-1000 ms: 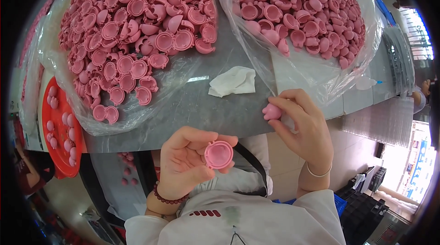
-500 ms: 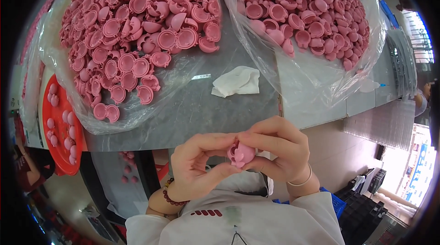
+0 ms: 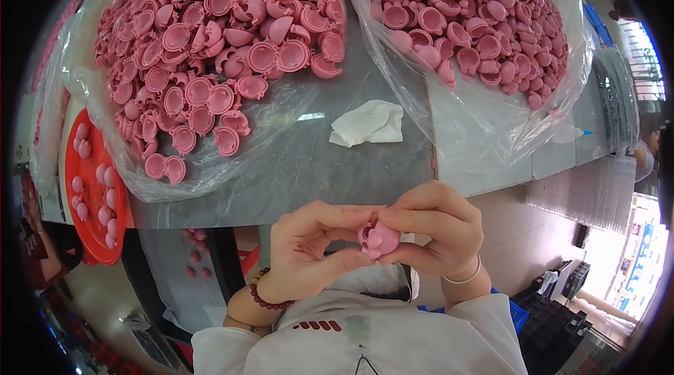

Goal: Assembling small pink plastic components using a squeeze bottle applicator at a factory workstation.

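Observation:
Close to my body, in front of the table edge, both hands pinch a small round pink plastic shell part. It has a dark opening on its left side and a small raised shape on its front. Fingers and thumb of my left hand grip its left side. My right hand holds its right side between thumb and fingers. Beyond my hands, a large heap of pink hinged shells lies on clear plastic at the left. Another heap of pink half shells fills a clear bag at the right.
A crumpled white cloth or tissue lies on the grey tabletop. At the left edge, a red tray holds several closed pink pieces. Clear plastic sheets are stacked at the right, and a black crate stands below.
Both hands have shifted slightly to the right with the pink shell part, still pinched between them. The heaps appear a little shifted as the view moves.

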The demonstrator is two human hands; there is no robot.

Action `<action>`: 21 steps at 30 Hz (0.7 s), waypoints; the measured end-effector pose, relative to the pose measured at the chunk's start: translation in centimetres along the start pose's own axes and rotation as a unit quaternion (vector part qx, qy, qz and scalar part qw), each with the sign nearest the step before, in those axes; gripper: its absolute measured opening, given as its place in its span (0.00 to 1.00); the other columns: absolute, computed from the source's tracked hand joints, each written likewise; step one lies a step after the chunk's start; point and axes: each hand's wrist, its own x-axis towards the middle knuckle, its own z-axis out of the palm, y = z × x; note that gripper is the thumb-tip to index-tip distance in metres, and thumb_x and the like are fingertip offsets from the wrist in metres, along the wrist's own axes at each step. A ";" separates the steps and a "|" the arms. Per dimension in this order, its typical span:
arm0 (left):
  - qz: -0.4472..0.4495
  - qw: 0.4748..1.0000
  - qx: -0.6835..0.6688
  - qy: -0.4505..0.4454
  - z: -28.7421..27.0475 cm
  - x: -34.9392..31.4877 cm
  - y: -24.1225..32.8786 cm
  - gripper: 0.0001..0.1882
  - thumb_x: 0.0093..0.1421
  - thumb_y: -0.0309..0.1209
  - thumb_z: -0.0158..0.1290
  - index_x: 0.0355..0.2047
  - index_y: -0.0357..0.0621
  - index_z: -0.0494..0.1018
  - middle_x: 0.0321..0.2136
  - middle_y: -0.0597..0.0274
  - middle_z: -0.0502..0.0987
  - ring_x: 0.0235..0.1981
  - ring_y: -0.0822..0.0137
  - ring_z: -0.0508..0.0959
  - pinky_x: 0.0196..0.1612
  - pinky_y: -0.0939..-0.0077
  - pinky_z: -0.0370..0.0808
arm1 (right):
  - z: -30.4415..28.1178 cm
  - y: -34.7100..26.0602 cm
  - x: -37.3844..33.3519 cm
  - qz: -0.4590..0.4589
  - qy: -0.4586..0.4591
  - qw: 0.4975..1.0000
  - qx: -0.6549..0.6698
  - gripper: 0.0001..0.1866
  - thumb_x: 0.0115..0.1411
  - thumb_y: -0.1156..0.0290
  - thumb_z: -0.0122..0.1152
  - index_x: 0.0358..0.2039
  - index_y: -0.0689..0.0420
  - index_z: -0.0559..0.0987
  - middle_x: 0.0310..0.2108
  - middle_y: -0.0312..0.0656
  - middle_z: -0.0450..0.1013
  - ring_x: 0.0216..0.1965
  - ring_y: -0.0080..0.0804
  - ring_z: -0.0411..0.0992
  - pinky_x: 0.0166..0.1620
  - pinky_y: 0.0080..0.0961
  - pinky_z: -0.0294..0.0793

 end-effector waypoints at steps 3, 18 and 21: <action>0.018 1.000 -0.009 0.005 0.2 0.0 0.0 0.20 0.44 0.16 0.58 0.38 0.33 0.66 0.40 0.43 0.71 0.44 0.57 0.73 0.47 0.66 0.71 | 0.0 -0.2 -0.2 0.014 0.007 1.000 -0.003 0.23 0.35 0.61 0.71 0.31 0.61 0.78 0.27 0.40 0.69 0.25 0.28 0.69 0.25 0.17 0.68; 0.017 0.999 -0.027 -0.011 0.4 0.6 -0.2 0.21 0.44 0.22 0.60 0.39 0.34 0.67 0.40 0.38 0.71 0.40 0.60 0.74 0.43 0.68 0.71 | 1.1 0.0 -0.5 -0.127 0.038 0.978 -0.160 0.22 0.36 0.67 0.72 0.34 0.56 0.77 0.36 0.40 0.65 0.34 0.30 0.66 0.29 0.20 0.68; 0.018 0.999 0.015 -0.030 0.6 0.5 -0.5 0.23 0.42 0.24 0.62 0.39 0.34 0.67 0.40 0.40 0.71 0.36 0.63 0.74 0.39 0.70 0.71 | 1.8 0.0 -0.8 -0.060 0.042 0.997 -0.024 0.28 0.36 0.63 0.71 0.40 0.57 0.74 0.42 0.45 0.63 0.40 0.35 0.66 0.34 0.23 0.70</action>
